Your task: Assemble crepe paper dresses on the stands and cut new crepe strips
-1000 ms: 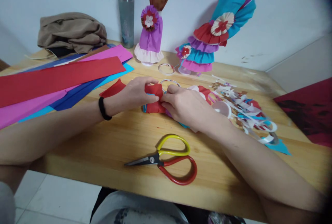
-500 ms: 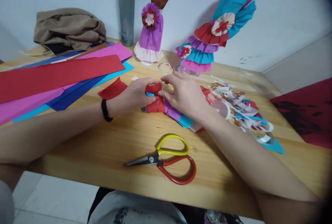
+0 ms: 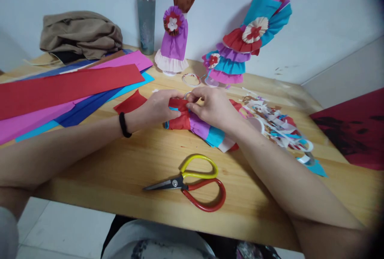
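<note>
A craft piece wrapped in bands of crepe paper, red, purple, blue and pale pink, lies on its side on the wooden table. My left hand is closed around its left end, the thumb pressed on a red and blue part. At the upper edge of the red band, my right hand has thumb and fingertips pinched together; a small pale loop shows beside them, and what they hold is too small to make out. Scissors with one yellow and one red handle lie in front, near the table's edge.
Crepe paper sheets are stacked at the left, beside a brown cloth. Along the wall stand a steel flask and two paper-dressed figures. Paper scraps and tape rolls lie at the right.
My right hand's fingers have drawn closer together and slightly down at the red band. My left hand stays almost where it was.
</note>
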Demonstrator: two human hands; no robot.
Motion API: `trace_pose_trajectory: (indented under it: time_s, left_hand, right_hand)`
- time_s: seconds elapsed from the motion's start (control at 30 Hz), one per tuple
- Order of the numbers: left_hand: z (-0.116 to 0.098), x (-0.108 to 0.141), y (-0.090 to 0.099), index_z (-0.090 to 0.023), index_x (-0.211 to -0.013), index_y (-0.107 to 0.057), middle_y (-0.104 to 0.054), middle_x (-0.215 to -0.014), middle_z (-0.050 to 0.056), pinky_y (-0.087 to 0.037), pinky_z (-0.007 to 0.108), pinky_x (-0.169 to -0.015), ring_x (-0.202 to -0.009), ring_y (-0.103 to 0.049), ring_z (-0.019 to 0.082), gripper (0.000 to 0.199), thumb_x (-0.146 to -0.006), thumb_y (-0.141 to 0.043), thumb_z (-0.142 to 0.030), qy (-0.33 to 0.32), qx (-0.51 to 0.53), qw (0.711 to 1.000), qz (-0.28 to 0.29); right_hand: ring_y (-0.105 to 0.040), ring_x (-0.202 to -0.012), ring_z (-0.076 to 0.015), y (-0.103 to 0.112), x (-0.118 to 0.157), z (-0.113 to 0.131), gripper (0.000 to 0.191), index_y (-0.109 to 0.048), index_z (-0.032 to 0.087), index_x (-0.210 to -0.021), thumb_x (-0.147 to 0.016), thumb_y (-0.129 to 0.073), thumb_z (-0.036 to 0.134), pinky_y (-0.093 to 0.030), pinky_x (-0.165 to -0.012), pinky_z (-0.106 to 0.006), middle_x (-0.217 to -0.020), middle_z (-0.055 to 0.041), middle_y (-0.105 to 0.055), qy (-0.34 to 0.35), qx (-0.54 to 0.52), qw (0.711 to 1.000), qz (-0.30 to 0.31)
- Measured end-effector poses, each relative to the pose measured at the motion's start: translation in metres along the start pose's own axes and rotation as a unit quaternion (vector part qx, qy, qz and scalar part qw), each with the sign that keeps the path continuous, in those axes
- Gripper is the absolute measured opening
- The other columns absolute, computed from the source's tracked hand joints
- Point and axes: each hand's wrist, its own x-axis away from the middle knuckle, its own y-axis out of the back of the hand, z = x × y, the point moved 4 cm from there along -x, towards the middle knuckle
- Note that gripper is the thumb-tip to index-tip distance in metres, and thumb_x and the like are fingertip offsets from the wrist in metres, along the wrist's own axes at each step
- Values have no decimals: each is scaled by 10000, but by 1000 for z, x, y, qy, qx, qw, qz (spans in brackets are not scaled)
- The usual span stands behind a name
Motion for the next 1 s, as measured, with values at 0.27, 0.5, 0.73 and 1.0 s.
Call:
trace_pose_trajectory:
  time_s: [0.27, 0.5, 0.73, 1.0]
  left_hand:
    - [2, -2, 0, -194, -1098, -696, -739, -1064, 4, -541, 294, -837, -929, -680, 189, 376, -724, -722, -191, -11, -7, 1000, -4]
    - [-2, -2, 1, -168, -1075, -676, -724, -1073, 13, -538, 287, -810, -986, -679, 219, 358, -721, -720, -145, -16, 46, 999, 5]
    - [-4, 3, 4, -156, -1268, -584, -690, -1063, 31, -530, 270, -780, -1002, -659, 222, 602, -689, -747, -146, 30, 41, 998, -29]
    - [4, 2, 3, -93, -1223, -617, -667, -824, 32, -469, 257, -632, -774, -603, 173, 566, -685, -764, -190, 76, 18, 997, -20]
  right_hand:
    - [-643, -744, -184, -2, 1, 0, 112, -647, 198, -801, -750, -665, 100, -471, -706, -322, -789, -21, -712, 0, -56, 998, 19]
    - [-658, -804, -203, -9, 4, 3, 155, -686, 188, -899, -788, -618, 102, -448, -706, -320, -840, -29, -734, 8, 36, 998, 46]
    - [-630, -752, -180, -6, 4, 5, 109, -679, 177, -781, -807, -597, 110, -397, -659, -302, -771, -24, -710, -11, 71, 996, 58]
    - [-592, -714, -172, -7, 5, 4, 119, -656, 173, -755, -791, -579, 90, -372, -651, -291, -741, -28, -683, 2, 24, 998, 61]
